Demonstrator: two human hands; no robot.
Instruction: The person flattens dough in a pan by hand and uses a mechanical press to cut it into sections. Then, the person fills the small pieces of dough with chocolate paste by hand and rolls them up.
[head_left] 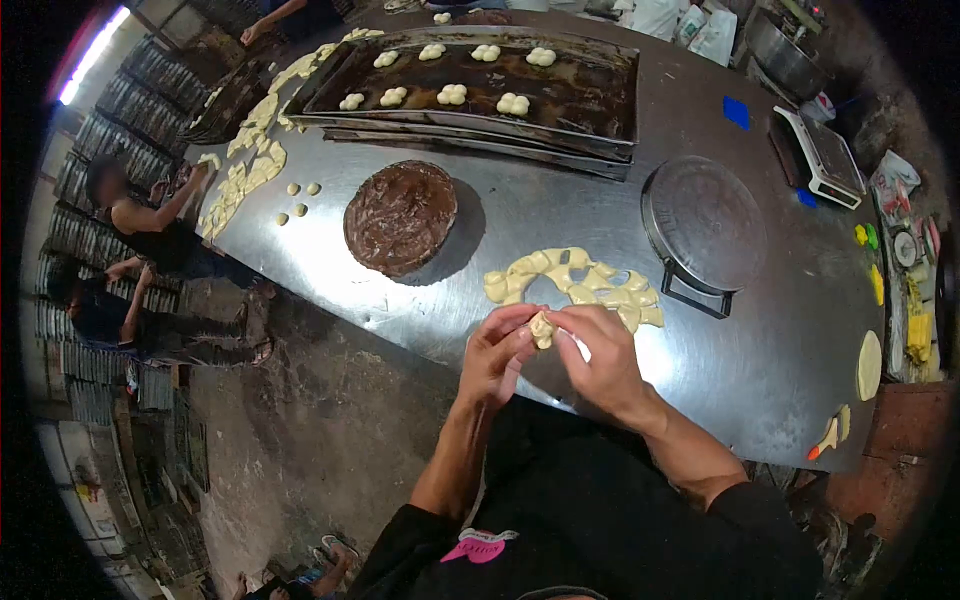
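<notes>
My left hand (498,355) and my right hand (598,358) meet over the near edge of the steel table (560,215), both pinching one small piece of pale dough (542,328) between their fingertips. Just beyond them a pile of cut dough pieces (575,282) lies on the table. A round pan of dark chocolate-coloured filling (400,215) stands to the left of that pile. At the far side a dark baking tray (560,95) holds several shaped dough buns (452,94).
A round metal turntable (703,222) stands right of the dough pile, a scale (822,155) beyond it. More dough pieces (245,165) line the table's left edge. Two people (150,235) sit on the floor at left, by stacked trays. Another person's hand (250,32) reaches in far left.
</notes>
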